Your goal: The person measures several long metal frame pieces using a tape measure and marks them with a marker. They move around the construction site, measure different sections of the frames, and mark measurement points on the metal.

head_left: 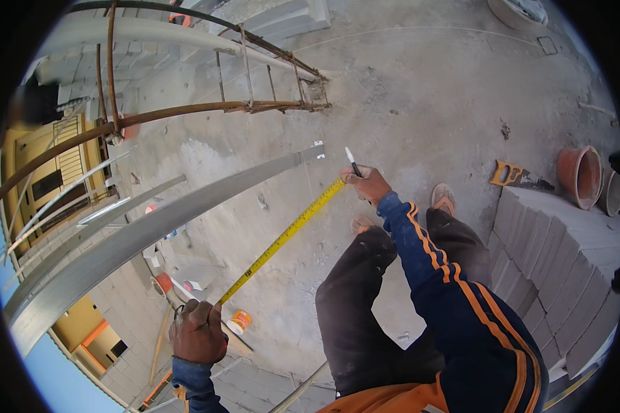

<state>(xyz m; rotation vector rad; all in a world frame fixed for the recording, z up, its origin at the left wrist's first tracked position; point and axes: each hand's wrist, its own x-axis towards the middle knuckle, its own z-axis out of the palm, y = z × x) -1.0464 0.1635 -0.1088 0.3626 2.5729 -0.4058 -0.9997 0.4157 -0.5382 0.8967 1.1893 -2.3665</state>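
- Nearest the camera, the left hand [198,332] is closed tight around the case end of a yellow tape measure [282,237]; the case itself is hidden inside the fist, so only the blade shows leaving it.
- Running up and to the right from that fist, the blade is yellow with dark graduations, narrow and stiff, stretched nearly straight in the air over the concrete floor [406,82], close to a long grey metal channel [151,230] that lies to its left.
- Sag or twist looks like the main risk: the blade spans unsupported between the two hands, so any slack at the left fist would likely bow it and spoil the reading.
- At the far end the right hand [368,183] pinches the blade tip with curled fingers and also holds a dark marker pen [352,161] with a white cap end pointing upward.
- Doing both jobs with one hand could let the tip slip off its point while the pen is turned toward the surface; the mark would then land off.
- Whether the tip hook catches on anything cannot be told, as the fingers cover it.
- Beyond the channel's end stands a rusty rebar cage [269,103]; its protruding bars could snag the blade or a sleeve.
- Farther right, stacked grey concrete blocks [551,261] sit just beside the person's legs, with a yellow-handled handsaw [513,175] and a terracotta pot [580,175] behind them, a trip hazard when stepping back.
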